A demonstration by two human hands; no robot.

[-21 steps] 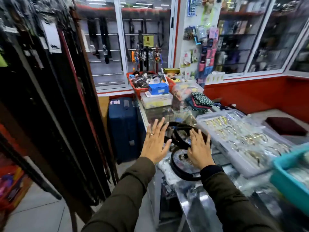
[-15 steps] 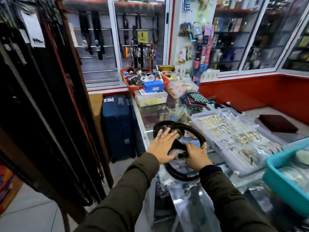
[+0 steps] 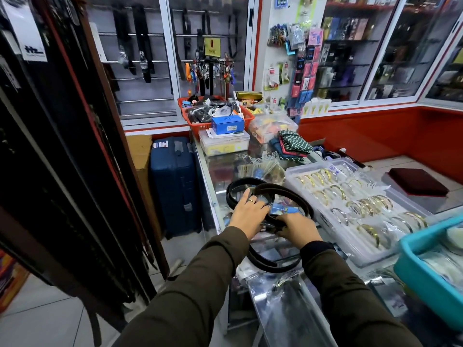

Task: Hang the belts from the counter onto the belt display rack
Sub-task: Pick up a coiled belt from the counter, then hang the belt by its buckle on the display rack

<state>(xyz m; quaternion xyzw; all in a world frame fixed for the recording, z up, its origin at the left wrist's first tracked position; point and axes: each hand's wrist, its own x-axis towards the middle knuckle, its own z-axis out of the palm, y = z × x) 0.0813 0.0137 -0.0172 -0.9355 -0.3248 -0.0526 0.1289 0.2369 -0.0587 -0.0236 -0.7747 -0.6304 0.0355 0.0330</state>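
Black belts (image 3: 283,190) lie in loose loops on the glass counter (image 3: 220,171) in front of me. My left hand (image 3: 248,212), with a ring on one finger, presses down on the loops near the counter's left edge. My right hand (image 3: 298,227) is closed around the belts where the buckle end crosses. A lower loop (image 3: 273,267) curls toward me below both hands. The belt display rack (image 3: 62,146), dark and full of hanging black belts, stands at my left.
A clear tray of gold bangles (image 3: 350,204) sits right of the belts, a teal bin (image 3: 431,269) at the near right. Boxes and a red basket (image 3: 215,118) crowd the counter's far end. A blue suitcase (image 3: 175,184) stands on the floor between rack and counter.
Both hands came down from hovering open above the belts onto them. The right hand closed on the buckle end, and the loops shifted and spread on the glass.
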